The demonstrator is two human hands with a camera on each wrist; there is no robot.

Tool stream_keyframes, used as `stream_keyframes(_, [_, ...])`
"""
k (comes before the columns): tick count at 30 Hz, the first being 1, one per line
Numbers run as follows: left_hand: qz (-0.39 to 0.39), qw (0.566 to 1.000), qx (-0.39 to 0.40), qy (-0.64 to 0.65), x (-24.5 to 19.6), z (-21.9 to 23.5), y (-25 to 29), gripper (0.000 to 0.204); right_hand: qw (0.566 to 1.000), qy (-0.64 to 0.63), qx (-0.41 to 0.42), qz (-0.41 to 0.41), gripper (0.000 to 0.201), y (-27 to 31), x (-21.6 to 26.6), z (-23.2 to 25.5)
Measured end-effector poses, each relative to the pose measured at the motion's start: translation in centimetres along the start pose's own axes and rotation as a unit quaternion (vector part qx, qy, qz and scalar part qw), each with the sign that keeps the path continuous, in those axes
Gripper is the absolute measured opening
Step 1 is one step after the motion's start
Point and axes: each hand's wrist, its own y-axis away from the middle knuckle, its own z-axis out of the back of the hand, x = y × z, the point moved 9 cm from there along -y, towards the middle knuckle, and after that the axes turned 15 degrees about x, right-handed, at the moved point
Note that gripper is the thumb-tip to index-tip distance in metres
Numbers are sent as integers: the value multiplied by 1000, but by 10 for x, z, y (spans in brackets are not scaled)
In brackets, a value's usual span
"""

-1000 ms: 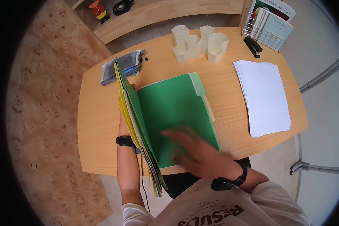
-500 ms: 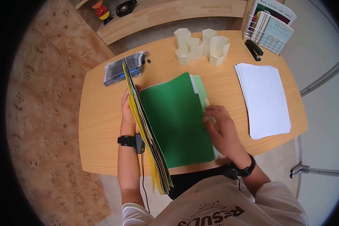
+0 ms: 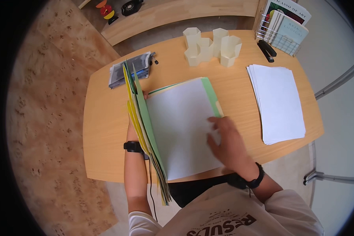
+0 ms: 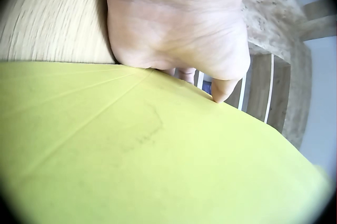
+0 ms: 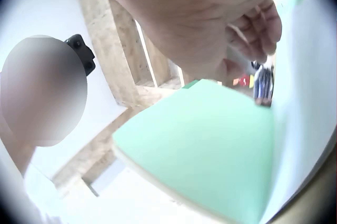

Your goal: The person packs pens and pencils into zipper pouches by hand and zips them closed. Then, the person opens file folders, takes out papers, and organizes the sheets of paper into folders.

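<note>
A stack of file folders lies spread open near the table's front edge. Its raised left part includes a yellow folder (image 4: 158, 145) on the outside and a light green flap (image 5: 205, 145) on the inside. My left hand (image 4: 179, 29) grips this raised part from the left, mostly hidden behind it in the head view, with fingertips showing past the far edge. White paper (image 3: 181, 129) lies on the light green folder (image 3: 211, 94) at the right. Over the paper's right edge hovers my right hand (image 3: 229, 145), fingers loosely bent and holding nothing.
White sheets (image 3: 277, 104) are stacked at the right of the table (image 3: 102, 153). Behind them are a black stapler (image 3: 266, 50) and a wire rack (image 3: 281, 39) with books. Several hexagonal holders (image 3: 205, 49) stand at the back; zip pouches (image 3: 131, 70) lie back left.
The dark green folder leaf on the right has been turned to the left, baring white paper and a light green folder. My right hand first moved right, then stayed near the folders' right edge.
</note>
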Motion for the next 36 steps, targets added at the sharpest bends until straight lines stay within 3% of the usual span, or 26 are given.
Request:
stream_keyframes(1, [-2,1000,1,1,4,2,-5,28,1000,2,-1,1,34,0,-11,2])
stream_keyframes(3, [-84,988,-103,80,6,29,-6,28,986,135,-42,-83,30,3,-31,12])
stream_keyframes(4, [-84,988,-103,79,8,34,-5,28,987,135,-42,-82,30,3,-31,10])
stream_keyframes(6, [-48,994,9,97,14,26,-7,29,991,116,-13,-59,31,2,-29,2])
stream_keyframes(7, [-47,994,10,97,14,25,-7,29,991,116,-14,-60,31,2,-27,2])
stream_keyframes(9, [-41,996,0,84,14,26,-6,28,989,111,65,-78,29,-2,-22,-11])
stream_keyframes(13, [-30,997,-24,63,12,26,-2,28,991,39,93,-89,27,-2,-14,2])
stream_keyframes(15, [-26,997,-37,55,9,24,0,28,991,14,58,-119,24,3,-31,35])
stream_keyframes(17, [-27,997,-49,53,6,21,0,27,990,36,-34,-133,27,14,-65,82])
stream_keyframes(19, [-31,996,-56,59,6,19,0,27,972,73,-107,-197,39,36,-102,139])
stream_keyframes(20, [-39,996,-43,62,5,18,-2,27,964,112,-164,-179,40,53,-132,168])
stream_keyframes(22, [-55,996,-17,66,4,17,-5,26,962,64,-150,-218,33,73,-161,218])
stream_keyframes(25, [-76,995,23,68,2,18,-9,26,948,41,-196,-248,29,104,-202,267])
stream_keyframes(30, [-85,988,83,95,7,31,-15,26,935,98,-166,-298,31,116,-254,274])
stream_keyframes(32, [-89,989,59,104,8,33,-16,26,884,297,-229,-279,34,109,-221,265])
stream_keyframes(33, [-94,988,34,114,9,35,-15,27,800,467,-303,-224,35,106,-173,251])
stream_keyframes(34, [-93,989,33,112,9,34,-14,27,801,465,-303,-224,35,96,-147,239])
stream_keyframes(36, [-91,989,33,108,9,32,-14,26,870,390,-287,-86,32,69,-96,208])
